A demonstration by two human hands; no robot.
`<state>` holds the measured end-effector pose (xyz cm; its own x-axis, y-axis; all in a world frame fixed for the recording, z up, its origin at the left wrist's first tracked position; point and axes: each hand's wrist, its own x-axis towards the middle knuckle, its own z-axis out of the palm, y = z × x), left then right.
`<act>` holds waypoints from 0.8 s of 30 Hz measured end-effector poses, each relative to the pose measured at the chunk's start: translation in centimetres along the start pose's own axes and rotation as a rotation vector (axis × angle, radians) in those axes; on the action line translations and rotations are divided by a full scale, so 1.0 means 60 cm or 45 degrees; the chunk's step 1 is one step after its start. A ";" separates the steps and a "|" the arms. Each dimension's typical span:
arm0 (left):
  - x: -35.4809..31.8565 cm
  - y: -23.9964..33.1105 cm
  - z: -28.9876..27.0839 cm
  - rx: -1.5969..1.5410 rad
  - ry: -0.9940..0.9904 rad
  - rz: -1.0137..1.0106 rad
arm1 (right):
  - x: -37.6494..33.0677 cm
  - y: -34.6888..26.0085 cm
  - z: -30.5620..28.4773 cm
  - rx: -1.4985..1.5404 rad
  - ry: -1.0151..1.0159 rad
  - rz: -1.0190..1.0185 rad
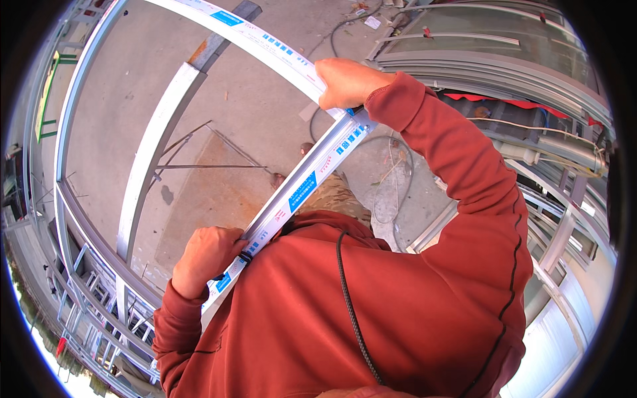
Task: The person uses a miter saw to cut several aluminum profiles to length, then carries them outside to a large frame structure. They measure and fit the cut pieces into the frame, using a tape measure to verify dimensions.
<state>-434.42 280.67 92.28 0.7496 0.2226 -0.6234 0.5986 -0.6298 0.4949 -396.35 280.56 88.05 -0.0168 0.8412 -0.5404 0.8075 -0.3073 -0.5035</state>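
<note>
A long metal profile (302, 189) with printed protective film runs across in front of my body. At its far right end it meets a second film-covered profile (265, 43), which curves toward the upper left. My right hand (352, 83) is closed over that corner, fingers curled round the second profile's end; a small dark thing shows under the wrist, too hidden to name. Lower left, my left hand (211, 257) wraps its fingers round the nearer profile, close to my stomach. A dark bit beside those fingers cannot be made out. Another long profile (86, 73) stretches along the left side.
A pale metal beam (159, 139) stands under the profiles, crossing a darker bar (225, 36). Below are thin metal legs (212, 166) and a brown floor patch (199, 212). A cable (335, 40) winds over concrete. Stacked profiles (464, 69) line the right; metal racks (93, 305) fill the lower left.
</note>
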 end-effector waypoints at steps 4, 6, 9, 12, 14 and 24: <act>0.003 -0.010 0.004 -0.020 -0.015 0.008 | -0.002 0.001 -0.003 -0.004 -0.014 -0.001; 0.003 -0.010 0.002 -0.024 -0.016 0.015 | -0.005 -0.001 -0.006 0.003 -0.016 0.009; 0.005 -0.006 0.000 -0.009 -0.025 0.000 | -0.001 0.000 -0.006 -0.005 -0.017 -0.028; 0.005 0.002 -0.004 0.001 -0.036 -0.031 | -0.004 0.000 -0.005 0.030 0.041 -0.042; 0.002 0.004 -0.004 -0.015 -0.022 -0.042 | -0.002 0.003 -0.005 0.031 0.046 -0.062; -0.035 0.029 -0.033 0.054 0.055 -0.199 | -0.005 0.019 -0.009 0.088 0.025 -0.186</act>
<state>-434.37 280.55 95.63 0.6602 0.3518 -0.6636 0.6973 -0.6155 0.3674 -395.10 280.18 88.03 -0.1194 0.8874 -0.4452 0.7549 -0.2101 -0.6212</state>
